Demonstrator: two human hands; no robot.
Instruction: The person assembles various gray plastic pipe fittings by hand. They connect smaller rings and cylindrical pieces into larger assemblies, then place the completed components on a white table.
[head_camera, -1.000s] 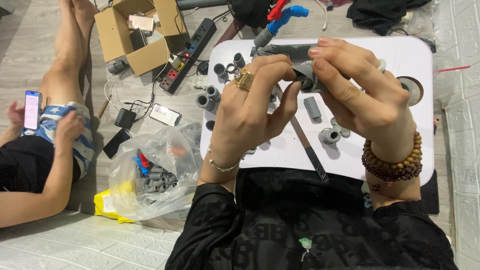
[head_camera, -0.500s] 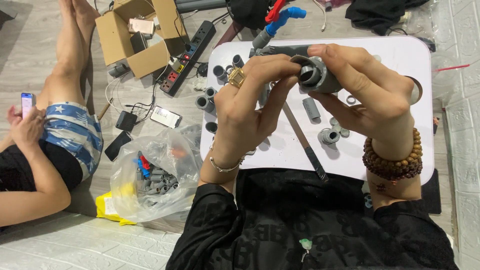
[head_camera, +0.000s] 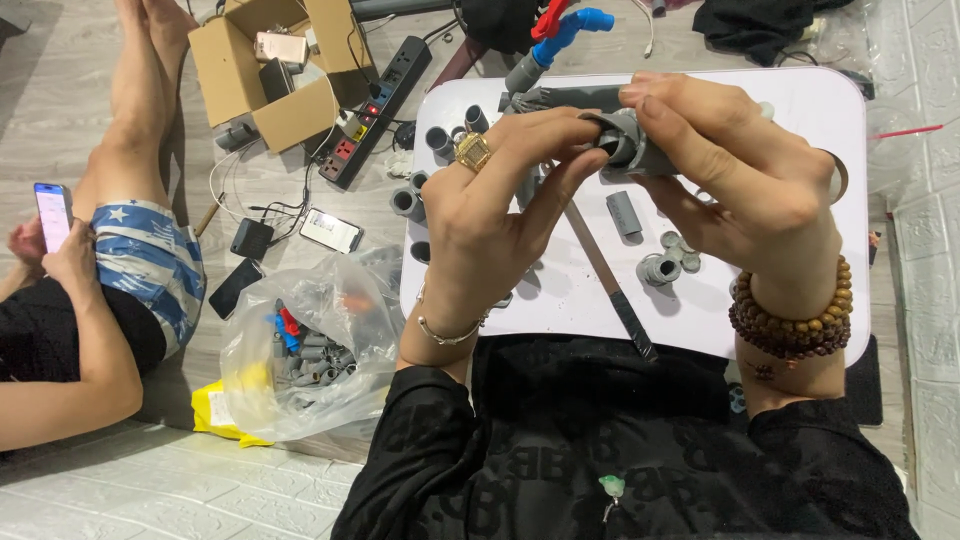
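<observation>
My right hand (head_camera: 745, 185) grips a grey plastic pipe fitting (head_camera: 632, 148) above a small white table (head_camera: 800, 110). My left hand (head_camera: 500, 210), with a gold ring, has its fingertips pinched at the fitting's open end. What the fingertips hold there is hidden. Under my hands lie several loose grey pipe fittings (head_camera: 660, 268), a short grey sleeve (head_camera: 625, 213) and a long knife (head_camera: 612, 285) lying diagonally.
A clear plastic bag of grey fittings (head_camera: 305, 355) sits on the floor at my left. Beyond it are a black power strip (head_camera: 375, 95), a cardboard box (head_camera: 265, 70) and phones. Another person (head_camera: 90, 290) lies at the left holding a phone. Blue and red valve handles (head_camera: 565, 22) are at the table's far edge.
Both hands have shifted slightly and the fitting has turned, its open end now facing my left fingertips. The person at the left moved the phone upward.
</observation>
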